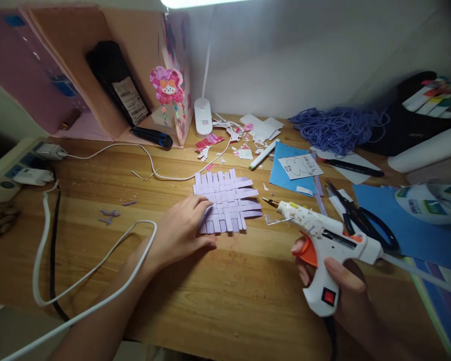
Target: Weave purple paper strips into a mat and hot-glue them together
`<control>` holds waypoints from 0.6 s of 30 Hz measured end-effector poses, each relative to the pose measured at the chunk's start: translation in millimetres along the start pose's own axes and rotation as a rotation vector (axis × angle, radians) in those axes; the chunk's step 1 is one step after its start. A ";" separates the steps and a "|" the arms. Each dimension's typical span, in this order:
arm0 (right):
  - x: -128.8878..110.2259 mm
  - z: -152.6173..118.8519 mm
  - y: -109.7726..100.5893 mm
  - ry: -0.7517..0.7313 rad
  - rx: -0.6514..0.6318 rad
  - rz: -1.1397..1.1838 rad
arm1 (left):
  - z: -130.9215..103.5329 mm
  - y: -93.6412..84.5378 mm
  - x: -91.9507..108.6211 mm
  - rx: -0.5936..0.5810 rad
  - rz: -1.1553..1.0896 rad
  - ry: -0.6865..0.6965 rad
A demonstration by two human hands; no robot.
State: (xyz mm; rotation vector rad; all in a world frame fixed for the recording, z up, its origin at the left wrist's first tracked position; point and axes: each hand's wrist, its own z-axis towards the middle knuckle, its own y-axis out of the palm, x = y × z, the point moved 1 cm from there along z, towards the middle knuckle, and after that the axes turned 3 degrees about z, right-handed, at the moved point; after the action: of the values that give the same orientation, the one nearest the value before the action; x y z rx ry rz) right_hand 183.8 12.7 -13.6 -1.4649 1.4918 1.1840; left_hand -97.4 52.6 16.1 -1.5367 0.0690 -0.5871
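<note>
A square mat woven from pale purple paper strips (225, 200) lies flat on the wooden table, loose strip ends sticking out around its edges. My left hand (186, 223) rests at the mat's left side, fingers on the weave and thumb spread apart on the table below it. In my right hand (342, 281) is a white hot glue gun (319, 235), fingers wrapped round its handle near the orange trigger. Its brass nozzle points left, just off the mat's right edge. A clear strand or wire stand hangs under the barrel.
White cables (93, 296) loop across the left side and over my left forearm. Black scissors (361, 215) lie behind the glue gun on blue paper (409, 235). Paper scraps (261, 129), a marker (263, 154) and purple yarn (334, 128) sit along the wall. A utility knife (152, 137) lies near the pink box.
</note>
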 end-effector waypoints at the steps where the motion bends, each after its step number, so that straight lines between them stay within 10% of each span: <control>1: 1.9 0.2 -0.9 0.012 -0.012 -0.003 | 0.7 2.2 0.0 -0.012 -0.005 0.001; 18: 5.6 -4.5 4.0 0.056 -0.064 -0.010 | -1.4 -6.9 -9.2 -0.089 -0.139 -0.013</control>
State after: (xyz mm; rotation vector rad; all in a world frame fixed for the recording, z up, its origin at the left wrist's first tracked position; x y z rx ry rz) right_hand 179.7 6.3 -16.9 -1.5584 1.4950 1.2041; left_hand -108.1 55.5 19.7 -1.6405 -0.0219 -0.6922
